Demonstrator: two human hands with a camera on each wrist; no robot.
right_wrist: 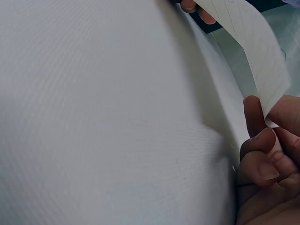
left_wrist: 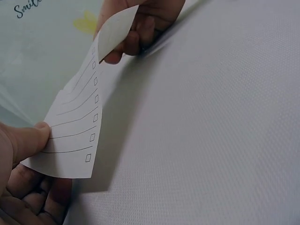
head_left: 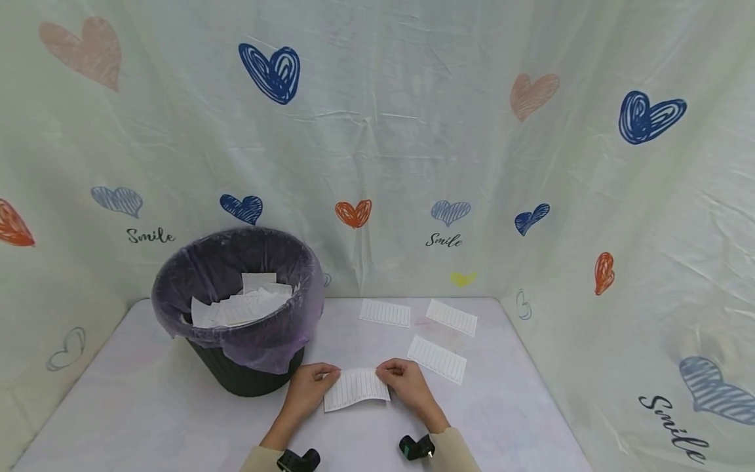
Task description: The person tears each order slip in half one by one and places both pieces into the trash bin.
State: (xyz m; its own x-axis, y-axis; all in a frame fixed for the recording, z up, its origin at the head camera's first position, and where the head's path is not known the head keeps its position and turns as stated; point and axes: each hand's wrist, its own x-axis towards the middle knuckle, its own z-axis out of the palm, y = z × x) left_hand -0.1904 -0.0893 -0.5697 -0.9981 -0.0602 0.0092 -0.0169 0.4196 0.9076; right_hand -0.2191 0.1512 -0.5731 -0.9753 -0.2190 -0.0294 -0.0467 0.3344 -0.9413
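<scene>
Both hands hold one lined sheet of paper [head_left: 356, 388] above the table near its front. My left hand [head_left: 309, 388] pinches its left edge, with the thumb on top in the left wrist view. The opposite edge is pinched between thumb and fingers of my right hand [head_left: 408, 385]. Lines and small checkbox squares are printed on the paper [left_wrist: 77, 126], which bends between the hands. Three similar sheets lie on the table to the right: one back left [head_left: 385, 313], one back right [head_left: 451, 318], one nearer [head_left: 437, 360].
A dark bin [head_left: 242, 373] lined with a purple plastic bag [head_left: 177, 288] stands at the left, holding a heap of white papers [head_left: 244, 307]. Behind the white table [head_left: 507, 419] hangs a curtain [head_left: 377, 144] printed with hearts. Each wrist carries a small black camera.
</scene>
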